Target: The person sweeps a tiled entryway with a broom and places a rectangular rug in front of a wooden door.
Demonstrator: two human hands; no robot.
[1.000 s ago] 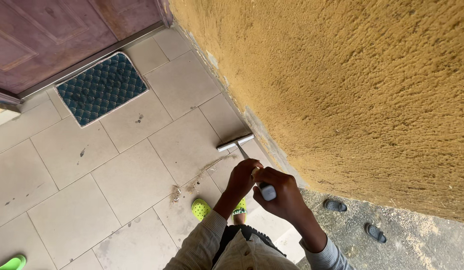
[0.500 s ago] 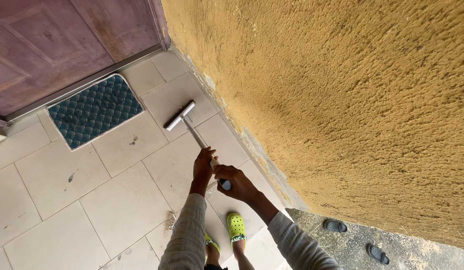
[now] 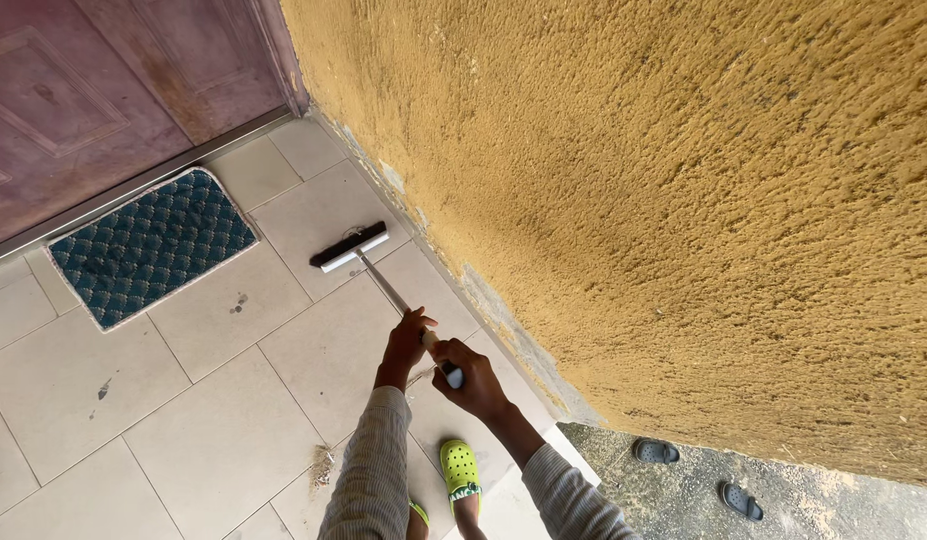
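Observation:
Both my hands grip the metal handle point(image 3: 385, 288) of a long push broom. My left hand point(image 3: 405, 340) is wrapped round the shaft further down. My right hand point(image 3: 467, 376) holds the handle's top end just behind it. The broom head point(image 3: 349, 247), black bristles under a white bar, rests on the pale floor tiles point(image 3: 213, 400) far out in front of me, close to the foot of the rough yellow wall point(image 3: 663, 200). My foot in a bright green clog point(image 3: 460, 466) stands under my arms.
A dark teal quilted doormat point(image 3: 148, 246) lies before a maroon door point(image 3: 93, 90) at the upper left. A small pile of dust point(image 3: 322, 466) sits on the tiles near my feet. Two grey sandals point(image 3: 655, 451) point(image 3: 740, 500) lie on the rough ground at the lower right.
The broom head has slid forward along the wall base, away from me and toward the door. My arms have stretched out with it, and my view has shifted forward.

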